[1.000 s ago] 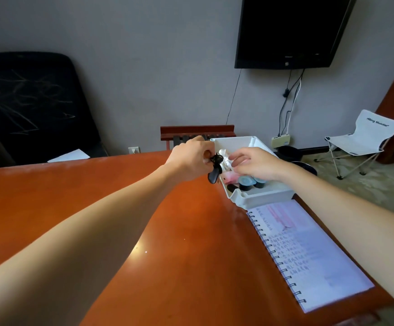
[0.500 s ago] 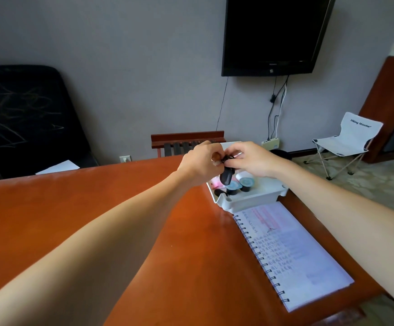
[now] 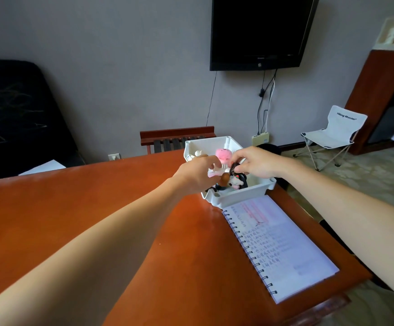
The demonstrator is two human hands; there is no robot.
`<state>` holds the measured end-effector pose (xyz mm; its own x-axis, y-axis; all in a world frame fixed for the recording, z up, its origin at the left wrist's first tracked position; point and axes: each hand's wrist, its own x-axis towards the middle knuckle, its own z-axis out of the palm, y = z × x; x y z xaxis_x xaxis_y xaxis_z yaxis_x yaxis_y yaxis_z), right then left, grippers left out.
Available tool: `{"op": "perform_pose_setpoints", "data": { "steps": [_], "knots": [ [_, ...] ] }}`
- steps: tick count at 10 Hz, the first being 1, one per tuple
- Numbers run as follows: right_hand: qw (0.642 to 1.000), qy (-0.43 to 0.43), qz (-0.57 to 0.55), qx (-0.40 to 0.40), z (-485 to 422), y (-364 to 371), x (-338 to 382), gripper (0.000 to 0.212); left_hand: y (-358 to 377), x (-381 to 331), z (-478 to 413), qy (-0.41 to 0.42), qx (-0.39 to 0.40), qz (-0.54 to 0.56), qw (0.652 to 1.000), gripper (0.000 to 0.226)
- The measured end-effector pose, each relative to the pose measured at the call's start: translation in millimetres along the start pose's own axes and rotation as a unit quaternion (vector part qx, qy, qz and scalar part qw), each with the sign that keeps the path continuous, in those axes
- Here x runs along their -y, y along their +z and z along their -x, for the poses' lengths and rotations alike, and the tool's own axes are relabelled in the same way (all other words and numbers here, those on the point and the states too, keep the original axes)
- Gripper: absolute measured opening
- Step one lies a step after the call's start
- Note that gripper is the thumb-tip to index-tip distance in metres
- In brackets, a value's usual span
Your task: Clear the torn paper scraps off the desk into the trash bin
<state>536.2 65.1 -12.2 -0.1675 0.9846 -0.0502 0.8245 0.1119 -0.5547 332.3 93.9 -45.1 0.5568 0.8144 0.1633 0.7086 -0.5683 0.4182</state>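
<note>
Orange-brown bench [image 3: 97, 208] carries an open spiral notebook [image 3: 283, 245] just nearer than a white bin [image 3: 240, 196], above which both hands, left [image 3: 197, 174] pinching pale paper scraps [image 3: 214, 172] and right [image 3: 259, 164] gripping a dark keychain charm [image 3: 234, 169], should release well inside.

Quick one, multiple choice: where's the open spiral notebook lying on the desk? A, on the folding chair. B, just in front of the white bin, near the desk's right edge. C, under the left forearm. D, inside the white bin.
B: the spiral notebook lies flat on the desk, just in front of the white bin.
</note>
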Motion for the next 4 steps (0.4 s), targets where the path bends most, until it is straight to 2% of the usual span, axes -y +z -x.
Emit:
{"op": "perform_pose_setpoints", "data": {
  "steps": [2,4],
  "knots": [
    [0.997,0.014,0.067,0.045,0.5,10.9,-14.7,0.023,-1.0,1.7,9.3,0.005,0.02,-0.034,0.999,0.032],
    [0.997,0.01,0.082,0.009,-7.9,16.3,-6.8,0.026,-6.4,6.1,18.7,0.007,0.012,-0.065,0.998,0.033]
  ]
}}
